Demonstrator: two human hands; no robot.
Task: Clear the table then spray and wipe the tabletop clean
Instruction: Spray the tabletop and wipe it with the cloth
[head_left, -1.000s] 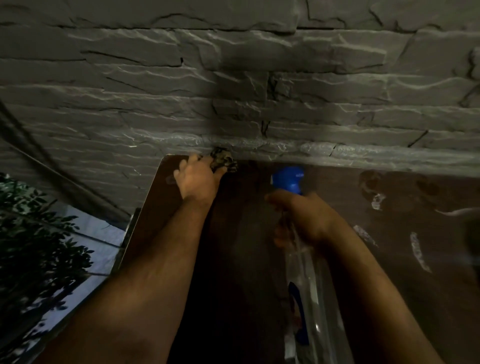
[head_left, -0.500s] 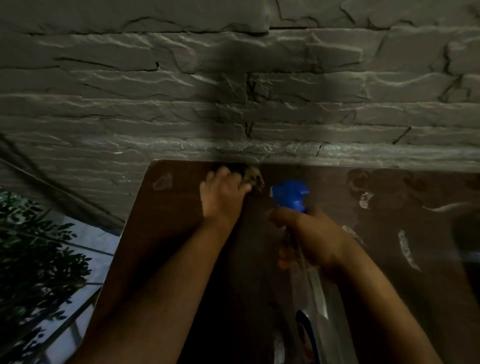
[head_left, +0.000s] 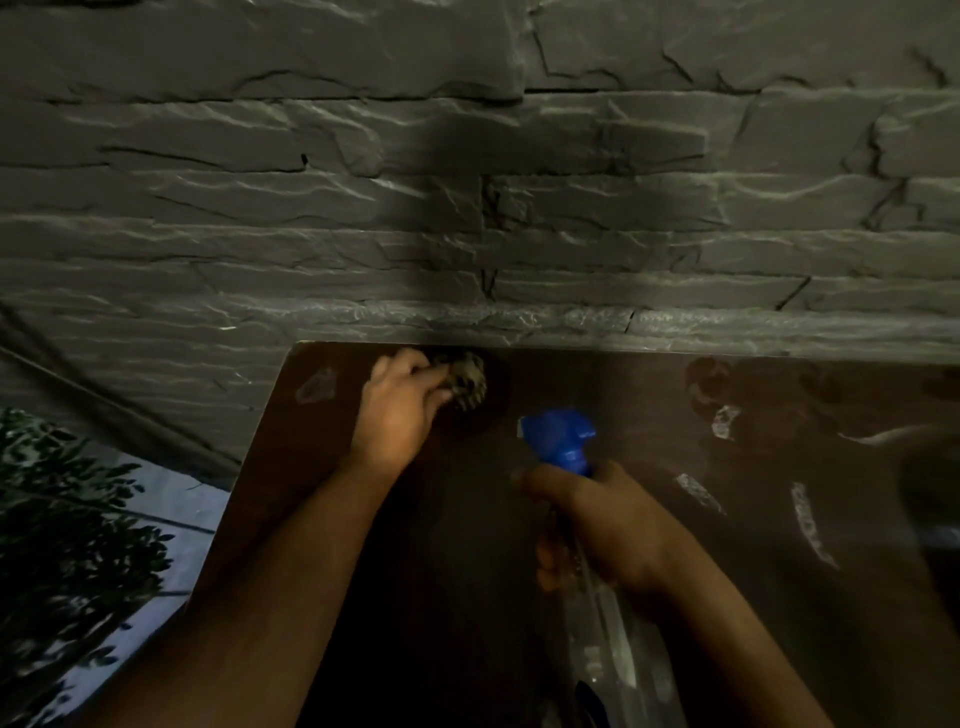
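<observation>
The dark brown tabletop (head_left: 649, 415) stands against a stone wall. My left hand (head_left: 400, 410) grips a crumpled checked cloth (head_left: 467, 382) and presses it on the table near the back edge, left of centre. My right hand (head_left: 602, 519) is wrapped round the neck of a clear spray bottle (head_left: 613, 639) with a blue trigger head (head_left: 558, 434). The bottle is held above the table's middle, its nozzle pointing left toward the cloth.
Pale wet smears (head_left: 805, 519) streak the right part of the tabletop, and one faint patch (head_left: 316, 385) lies near the back left corner. A grey stone wall (head_left: 467, 208) runs behind. Green foliage (head_left: 67, 545) and a pale floor lie beyond the left edge.
My left hand has slid the cloth to the right along the back edge, away from the left corner. My right hand has kept its hold on the spray bottle.
</observation>
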